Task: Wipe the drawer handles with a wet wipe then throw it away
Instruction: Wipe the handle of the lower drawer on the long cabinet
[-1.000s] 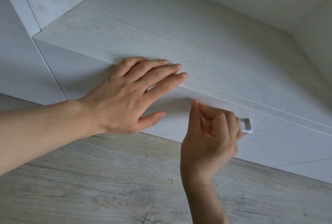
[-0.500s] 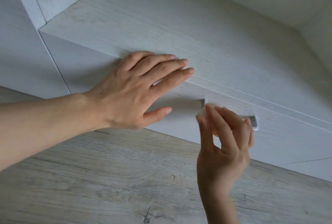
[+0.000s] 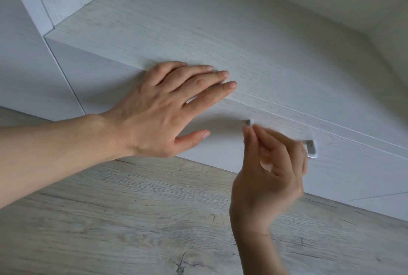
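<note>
A white drawer front (image 3: 357, 164) carries a pale metal handle (image 3: 311, 150), of which only the right end shows. My right hand (image 3: 271, 171) covers the rest of the handle from below and pinches a small white wet wipe (image 3: 250, 123) against it between thumb and fingertips; this hand is motion-blurred. Most of the wipe is hidden by the fingers. My left hand (image 3: 165, 111) lies flat with straight fingers on the cabinet's top edge, just left of the handle, holding nothing.
The white wood-grain cabinet top (image 3: 220, 32) stretches away above the drawer, with side panels at the left. Grey wood-look floor (image 3: 110, 219) fills the lower part of the view. A second drawer seam shows at the lower right.
My right hand has gone from a tight curl over the handle to a thumb-and-finger pinch, shifting a little right along the bar with the wipe. My left hand stays flat in place.
</note>
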